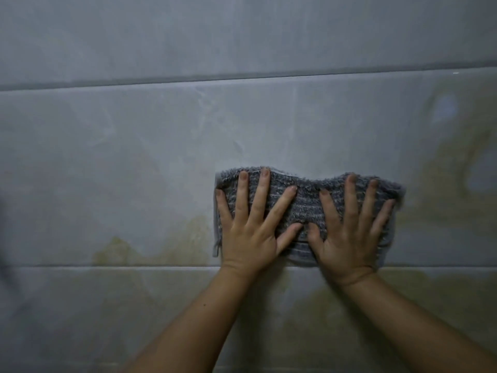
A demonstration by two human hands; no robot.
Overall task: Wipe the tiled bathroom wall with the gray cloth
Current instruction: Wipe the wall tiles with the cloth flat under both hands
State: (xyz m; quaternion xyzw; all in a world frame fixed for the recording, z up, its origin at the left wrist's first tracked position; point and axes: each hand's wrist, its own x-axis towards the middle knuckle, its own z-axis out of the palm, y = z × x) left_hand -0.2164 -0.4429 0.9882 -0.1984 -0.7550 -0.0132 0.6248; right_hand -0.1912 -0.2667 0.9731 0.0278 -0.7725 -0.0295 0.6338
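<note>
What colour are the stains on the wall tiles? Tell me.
Yellowish-brown stains, clearest in the head view.

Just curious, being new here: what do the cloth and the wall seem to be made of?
Gray cloth: probably terry or microfibre, matte, judging by its fuzzy edge and ribbed rows. Tiled wall: likely glazed ceramic, marble-patterned, faint sheen, straight grout lines.

yellow-brown stains [172, 249], pale glare patch [445, 107] upper right

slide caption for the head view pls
Left hand and right hand press gray cloth flat on stained tiled wall.
</note>
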